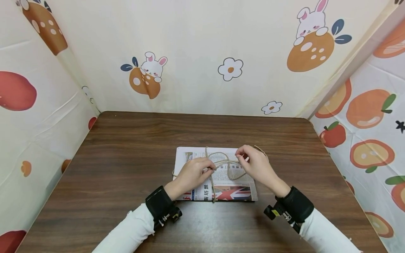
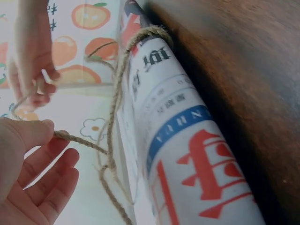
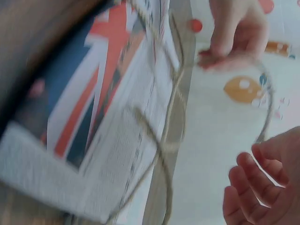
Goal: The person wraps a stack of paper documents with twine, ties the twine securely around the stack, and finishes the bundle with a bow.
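A flat, folded newspaper bundle (image 1: 232, 179) lies on the brown table, with jute twine (image 2: 112, 108) running around it. My left hand (image 1: 193, 172) is over the left half of the paper, pinching a strand between thumb and forefinger, its other fingers loosely bent. Over the upper right corner, my right hand (image 1: 255, 164) pinches another part of the twine with thumb and fingertips. Between the hands the twine crosses itself, and a loose loop (image 1: 234, 178) lies over the print. In the right wrist view a curved strand (image 3: 270, 101) spans from one hand to the other.
The wood-grain table (image 1: 133, 147) extends around the bundle on all sides. Behind it hangs a pale cloth backdrop (image 1: 193, 88) with rabbits and flowers. Fruit-printed cloth (image 1: 376, 137) stands along the right side, and similar cloth (image 1: 47, 105) along the left. Both wrists wear black camera bands.
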{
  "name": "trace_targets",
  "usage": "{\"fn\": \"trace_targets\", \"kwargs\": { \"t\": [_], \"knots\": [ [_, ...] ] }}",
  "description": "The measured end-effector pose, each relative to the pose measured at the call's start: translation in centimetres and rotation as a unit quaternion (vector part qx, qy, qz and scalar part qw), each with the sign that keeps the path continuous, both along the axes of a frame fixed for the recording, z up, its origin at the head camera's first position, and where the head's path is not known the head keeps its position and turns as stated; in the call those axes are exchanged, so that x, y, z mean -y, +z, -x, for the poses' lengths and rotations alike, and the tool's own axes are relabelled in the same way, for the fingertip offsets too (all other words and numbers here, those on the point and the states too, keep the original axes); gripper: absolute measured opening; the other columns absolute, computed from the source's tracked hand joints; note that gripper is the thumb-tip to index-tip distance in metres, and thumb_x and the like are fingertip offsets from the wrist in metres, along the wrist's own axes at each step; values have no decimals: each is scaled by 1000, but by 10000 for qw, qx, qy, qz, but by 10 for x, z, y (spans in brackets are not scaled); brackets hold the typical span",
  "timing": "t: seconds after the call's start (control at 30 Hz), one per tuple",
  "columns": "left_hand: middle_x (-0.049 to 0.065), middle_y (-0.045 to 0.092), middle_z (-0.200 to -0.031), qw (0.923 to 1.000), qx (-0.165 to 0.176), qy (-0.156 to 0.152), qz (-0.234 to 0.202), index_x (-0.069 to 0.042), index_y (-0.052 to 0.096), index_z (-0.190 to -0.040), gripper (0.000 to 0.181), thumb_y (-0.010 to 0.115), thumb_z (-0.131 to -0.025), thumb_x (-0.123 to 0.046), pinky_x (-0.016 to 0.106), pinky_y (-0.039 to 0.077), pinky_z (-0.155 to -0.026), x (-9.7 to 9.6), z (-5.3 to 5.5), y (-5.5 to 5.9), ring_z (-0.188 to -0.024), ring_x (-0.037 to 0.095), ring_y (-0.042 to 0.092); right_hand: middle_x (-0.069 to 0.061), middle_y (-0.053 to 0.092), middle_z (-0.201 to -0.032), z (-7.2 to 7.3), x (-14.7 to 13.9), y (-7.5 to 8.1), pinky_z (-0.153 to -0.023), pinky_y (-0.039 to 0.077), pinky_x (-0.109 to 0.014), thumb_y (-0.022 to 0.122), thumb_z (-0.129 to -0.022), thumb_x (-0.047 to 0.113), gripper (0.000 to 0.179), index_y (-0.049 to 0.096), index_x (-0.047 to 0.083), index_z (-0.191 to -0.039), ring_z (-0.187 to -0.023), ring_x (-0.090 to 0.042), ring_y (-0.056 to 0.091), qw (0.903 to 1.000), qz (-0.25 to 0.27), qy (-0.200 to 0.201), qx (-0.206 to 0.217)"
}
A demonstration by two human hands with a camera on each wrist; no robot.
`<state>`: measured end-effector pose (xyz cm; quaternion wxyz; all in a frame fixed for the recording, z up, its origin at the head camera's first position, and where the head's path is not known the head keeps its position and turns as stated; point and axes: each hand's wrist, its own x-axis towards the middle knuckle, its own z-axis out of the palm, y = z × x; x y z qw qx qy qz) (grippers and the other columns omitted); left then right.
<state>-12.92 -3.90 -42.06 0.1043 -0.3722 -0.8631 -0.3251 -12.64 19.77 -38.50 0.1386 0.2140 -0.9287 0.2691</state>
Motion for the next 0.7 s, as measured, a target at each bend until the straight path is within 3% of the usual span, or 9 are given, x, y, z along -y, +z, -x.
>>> {"fn": "trace_targets", "kwargs": {
  "t": [0.17, 0.37, 0.7],
  "knots": [
    [-7, 67, -87, 9999, -41, -75, -129, -17, 67, -91, 8, 63, -86, -11, 22, 49, -71, -2, -2, 3, -82, 4, 62, 2, 58, -75, 14, -24, -8, -59, 42, -27, 60, -88, 9, 4, 62, 9, -92, -66, -10, 51, 9977, -281, -6, 623],
    [-6, 66, -86, 9993, -122, -140, -315, -15, 66, -91, 8, 63, -86, -9, 20, 48, -67, -2, -6, 11, -80, 4, 62, 1, 58, -74, 24, -44, -22, -56, 39, -26, 59, -87, 8, 4, 62, 8, -89, -63, -9, 49, 9884, -685, -6, 1356],
    [-6, 65, -87, 9972, -432, -399, -471, -16, 66, -91, 10, 63, -85, -8, 17, 46, -66, -4, -14, 27, -79, 2, 60, 5, 55, -71, 30, -40, -38, -57, 38, -25, 65, -84, 15, 6, 61, 10, -85, -60, -6, 47, 9778, -1178, 382, 1690]
  ]
}}
